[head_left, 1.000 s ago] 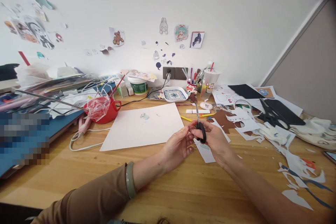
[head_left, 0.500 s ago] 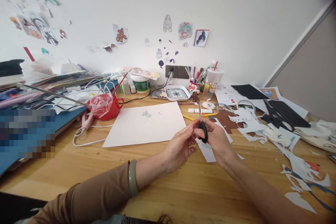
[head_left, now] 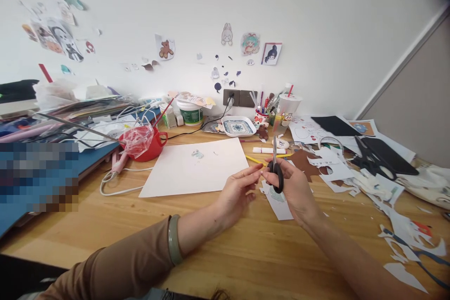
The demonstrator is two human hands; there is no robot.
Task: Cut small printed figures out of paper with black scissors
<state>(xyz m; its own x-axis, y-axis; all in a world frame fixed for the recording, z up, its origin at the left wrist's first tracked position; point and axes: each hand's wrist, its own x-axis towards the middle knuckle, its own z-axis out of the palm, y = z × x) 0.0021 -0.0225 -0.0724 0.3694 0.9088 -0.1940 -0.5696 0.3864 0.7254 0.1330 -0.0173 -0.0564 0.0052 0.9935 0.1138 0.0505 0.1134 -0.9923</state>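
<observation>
My right hand [head_left: 293, 187] is wrapped round the black handles of a pair of scissors [head_left: 277, 176], whose blades point up and away. Close on its left, my left hand [head_left: 239, 192] has thumb and forefinger pinched together by the handles; whatever lies between those fingertips is too small to make out. A white sheet [head_left: 183, 176] with small pale blue cut-outs [head_left: 198, 153] on it lies beyond my left hand. Partly under my right hand is a white paper piece [head_left: 279, 204] with a pale green drawing.
Paper scraps [head_left: 401, 215], brown paper [head_left: 300, 163] and large black scissors [head_left: 372, 159] lie at the right. A red mug [head_left: 146, 147], a patterned tray [head_left: 239, 126] and a lidded drink cup [head_left: 284, 115] stand behind. Blue board [head_left: 89, 159] is at the left.
The scissors and my right hand have shifted slightly right, and my left hand slightly left, widening the space between them. More of the green-drawn paper shows. The whole view has shifted a little.
</observation>
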